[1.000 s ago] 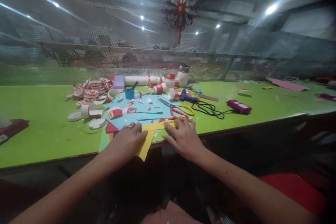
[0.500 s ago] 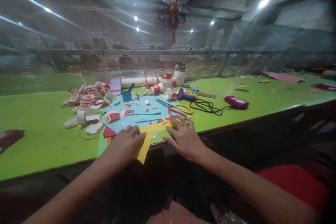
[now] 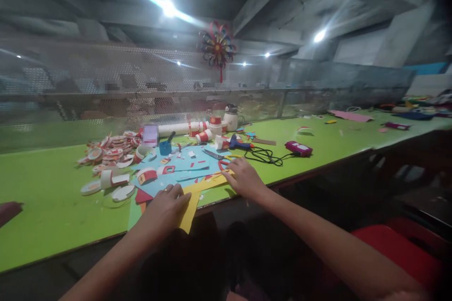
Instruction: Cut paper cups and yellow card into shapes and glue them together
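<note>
My left hand point(image 3: 165, 204) lies flat, fingers spread, on the near end of a yellow paper sheet point(image 3: 192, 200) that hangs over the green table's point(image 3: 52, 197) front edge. A ring shows on one finger. My right hand point(image 3: 243, 178) rests open on the far end of the yellow paper, its fingertips beside red-and-yellow-handled scissors point(image 3: 221, 157). A light blue sheet point(image 3: 183, 164) with small red scraps lies just beyond both hands.
A heap of red-and-white paper rings point(image 3: 113, 146) sits at the left, with a white tube point(image 3: 176, 128), paper cups and a bottle point(image 3: 231, 117) behind. A blue glue gun point(image 3: 238, 142), black cord and a magenta box point(image 3: 299, 148) lie to the right. A mesh screen backs the table.
The view has tilted up and turned, so the table sits lower in frame. My right hand has slid slightly forward along the yellow paper toward the scissors; my left hand stays put.
</note>
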### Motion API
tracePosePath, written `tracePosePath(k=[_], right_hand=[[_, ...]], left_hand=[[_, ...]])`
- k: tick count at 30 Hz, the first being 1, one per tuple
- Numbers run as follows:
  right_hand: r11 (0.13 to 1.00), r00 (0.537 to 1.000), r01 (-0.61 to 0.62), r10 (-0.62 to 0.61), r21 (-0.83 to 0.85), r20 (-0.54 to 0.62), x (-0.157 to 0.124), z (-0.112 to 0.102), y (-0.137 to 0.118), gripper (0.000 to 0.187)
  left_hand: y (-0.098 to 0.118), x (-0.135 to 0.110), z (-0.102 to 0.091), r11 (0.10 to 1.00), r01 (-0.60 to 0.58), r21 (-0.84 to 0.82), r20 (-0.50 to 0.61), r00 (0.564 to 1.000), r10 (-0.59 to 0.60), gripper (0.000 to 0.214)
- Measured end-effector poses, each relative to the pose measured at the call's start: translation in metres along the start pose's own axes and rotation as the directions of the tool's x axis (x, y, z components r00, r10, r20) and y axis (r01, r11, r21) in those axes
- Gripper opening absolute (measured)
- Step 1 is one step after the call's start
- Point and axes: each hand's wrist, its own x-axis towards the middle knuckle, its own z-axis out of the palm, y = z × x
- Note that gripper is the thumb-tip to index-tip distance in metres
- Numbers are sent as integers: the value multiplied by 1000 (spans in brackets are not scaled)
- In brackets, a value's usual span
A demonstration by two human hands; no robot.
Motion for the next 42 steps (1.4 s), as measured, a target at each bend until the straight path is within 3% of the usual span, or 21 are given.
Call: tracePosePath(k=[3, 8, 12, 15, 17, 18, 20, 22, 23, 24, 25, 29, 34, 38, 42], right_hand=[[993, 974, 114, -118, 31, 192, 27, -7, -5, 27], [975, 810, 190, -223, 118, 542, 71, -8, -18, 24], [970, 745, 124, -229, 207, 626, 88, -8, -10, 26], [946, 772, 35, -230, 323, 592, 80, -12, 5, 24], [904, 835, -32, -211, 426, 509, 66, -16, 11, 23], [872, 871, -64, -188, 485, 453, 56, -17, 12, 22], [778, 932, -115, -130, 618, 337, 34, -20, 6, 21], [641, 962, -143, -88, 754, 257, 11, -22, -9, 22], [564, 968, -153, -80, 812, 238, 0, -24, -19, 24], [486, 971, -168, -68, 858, 229, -9, -26, -29, 26], [410, 973, -184, -54, 893, 226, -17, -28, -38, 29], [167, 968, -244, -11, 955, 249, -36, -35, -63, 34], [22, 959, -283, 13, 959, 283, -47, -29, -72, 35], [39, 954, -301, 5, 953, 301, -56, -20, -76, 36], [223, 963, -268, 22, 937, 270, -53, -17, -69, 37]], left_hand=[[1, -1, 1, 1000, 11, 4, -9, 1000, -11, 34], [4, -4, 8, 999, 28, 26, -89, 996, -26, 31], [0, -7, 14, 998, 13, -62, -168, 986, -23, 33], [-10, -11, 10, 958, 11, -288, -324, 940, -108, 32], [-13, -13, 1, 846, 76, -527, -393, 861, -322, 34], [-11, -13, -5, 733, 128, -668, -363, 804, -471, 34], [-1, -13, -18, 346, 219, -912, -95, 707, -700, 39], [18, -11, -30, -67, 171, -983, 169, 697, -697, 45], [29, -9, -36, -220, 148, -964, 256, 734, -630, 45], [40, -8, -40, -305, 123, -944, 286, 765, -578, 43], [50, -7, -43, -349, 88, -933, 281, 785, -552, 41], [76, -5, -49, -383, -5, -924, 239, 774, -586, 29], [80, -6, -50, -439, -38, -898, 280, 719, -637, 23], [76, -5, -48, -482, -71, -873, 297, 708, -641, 22], [70, -5, -41, -494, -69, -867, 318, 686, -654, 23]])
